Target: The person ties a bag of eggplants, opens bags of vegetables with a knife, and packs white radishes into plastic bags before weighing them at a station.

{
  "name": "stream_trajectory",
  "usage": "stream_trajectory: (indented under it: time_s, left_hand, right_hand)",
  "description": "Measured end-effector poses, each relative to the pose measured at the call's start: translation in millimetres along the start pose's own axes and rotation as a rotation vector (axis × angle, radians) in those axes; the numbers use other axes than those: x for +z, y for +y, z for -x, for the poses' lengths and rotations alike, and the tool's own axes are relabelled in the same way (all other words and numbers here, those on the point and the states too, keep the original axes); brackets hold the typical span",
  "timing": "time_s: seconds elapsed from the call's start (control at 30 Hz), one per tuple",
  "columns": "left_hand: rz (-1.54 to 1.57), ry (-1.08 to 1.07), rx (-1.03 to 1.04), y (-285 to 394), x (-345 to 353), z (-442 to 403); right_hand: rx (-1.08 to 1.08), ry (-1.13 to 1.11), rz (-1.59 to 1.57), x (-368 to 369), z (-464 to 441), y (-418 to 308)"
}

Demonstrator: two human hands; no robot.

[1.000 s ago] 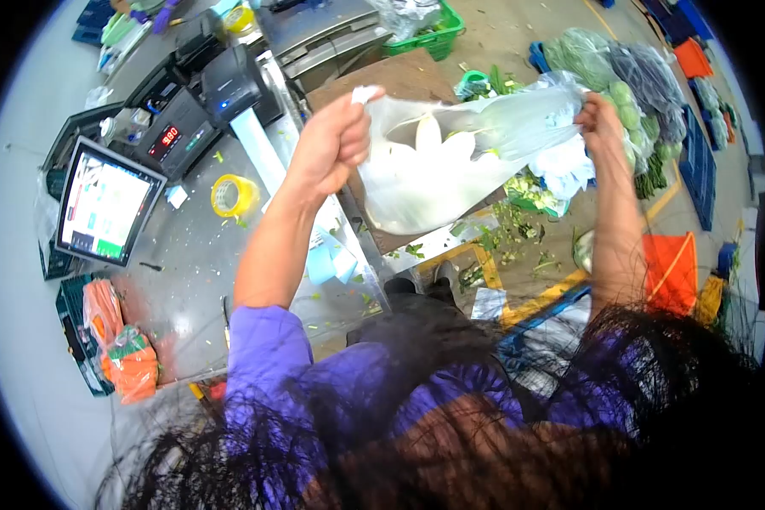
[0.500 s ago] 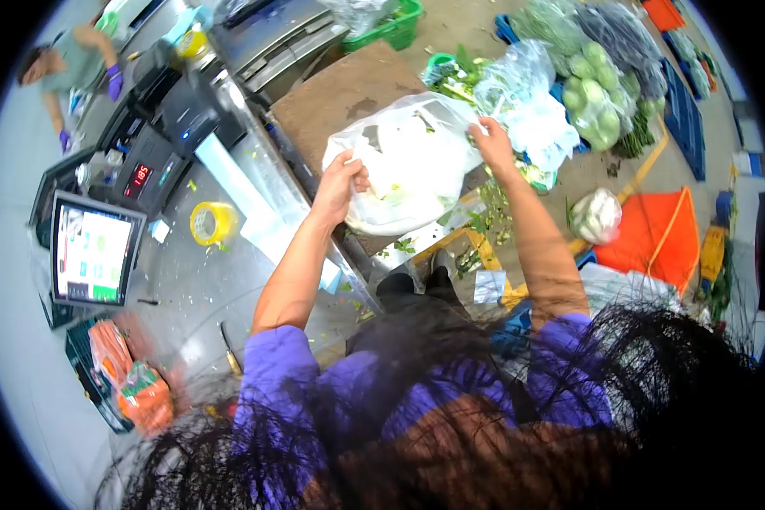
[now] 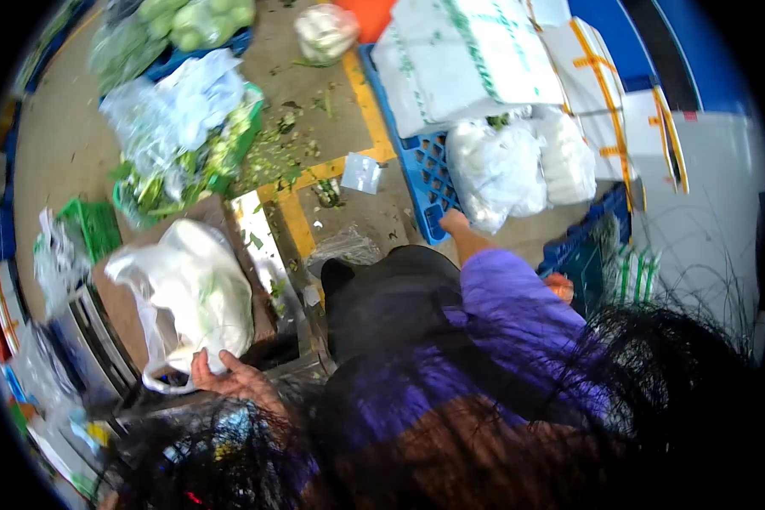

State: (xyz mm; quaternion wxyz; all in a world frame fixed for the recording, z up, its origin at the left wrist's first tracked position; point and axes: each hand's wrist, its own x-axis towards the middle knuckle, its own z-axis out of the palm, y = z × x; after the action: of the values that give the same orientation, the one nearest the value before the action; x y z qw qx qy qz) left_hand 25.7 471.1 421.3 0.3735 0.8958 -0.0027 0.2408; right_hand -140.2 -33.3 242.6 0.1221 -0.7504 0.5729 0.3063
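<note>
A white plastic bag (image 3: 208, 289) with pale vegetables inside sits on the brown board (image 3: 123, 319) at the left. At its lower edge is my left hand (image 3: 234, 380), fingers apart, close to or touching the plastic. My right hand (image 3: 455, 223) is out at the edge of the blue pallet (image 3: 429, 174), just beside a clear bag of white produce (image 3: 497, 174). Its fingers are curled in, and whatever they may hold is hidden. Another wrapped white bundle (image 3: 567, 161) stands against that bag.
White foam boxes (image 3: 467, 64) rest on the pallet. Left of it, a green crate (image 3: 246, 127) holds leafy trimmings and plastic bags. A bagged white vegetable (image 3: 325, 34) and scattered leaf scraps lie on the floor. A dark green crate (image 3: 588, 276) stands at right.
The view has swung right, bringing the pallet and foam boxes in. Both hands held the white bag's rim; now my right hand is away from it and my left hand has opened beside it.
</note>
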Motion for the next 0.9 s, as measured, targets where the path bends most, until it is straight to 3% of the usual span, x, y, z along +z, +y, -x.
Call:
stream_trajectory:
  time_s: [0.07, 0.17, 0.2, 0.27, 0.3, 0.33, 0.4, 0.43, 0.5, 0.57, 0.67, 0.77, 0.83, 0.9]
  left_hand:
    - [0.069, -0.149, 0.157, 17, 19, 3]
    - [0.160, -0.400, 0.084, 89, 69, 11]
    - [0.208, -0.666, -0.010, 39, 101, 25]
    - [0.237, -0.783, 0.147, 84, 172, 37]
    - [0.245, -0.630, 0.421, 165, 205, 48]
    - [0.341, -0.757, 0.320, 195, 242, 69]
    - [0.298, -0.913, 0.490, 252, 314, 116]
    - [0.292, -0.996, 0.512, 287, 348, 147]
    - [0.312, -1.148, 0.541, 335, 435, 215]
    - [0.334, -1.260, 0.510, 378, 512, 298]
    - [0.250, -1.351, 0.411, 434, 612, 414]
    - [0.242, -1.334, 0.498, 476, 678, 494]
    - [0.256, -1.341, 0.547, 490, 697, 537]
    - [-0.103, -1.694, 0.598, 495, 693, 568]
  right_hand:
    - [-0.020, -0.028, -0.119, 9, -16, 75]
    - [-0.044, -0.261, -0.619, 18, -38, 150]
    - [-0.095, -0.182, -0.566, 25, -47, 174]
    - [-0.212, -0.051, -0.426, 14, -104, 212]
    - [-0.241, -0.014, -0.422, 10, -122, 227]
    - [-0.272, 0.018, -0.416, 1, -140, 240]
    - [-0.312, 0.106, -0.415, -22, -191, 258]
    - [-0.325, 0.154, -0.425, -29, -232, 264]
    - [-0.547, 0.480, -0.440, -63, -324, 265]
    - [-0.594, 0.580, -0.511, -109, -378, 252]
    - [-0.929, 0.628, -0.281, -116, -467, 250]
    - [-0.874, 0.183, 0.026, -89, -499, 275]
    - [-0.783, -0.002, 0.018, -70, -494, 311]
    - [-0.701, -0.051, 0.026, -48, -489, 357]
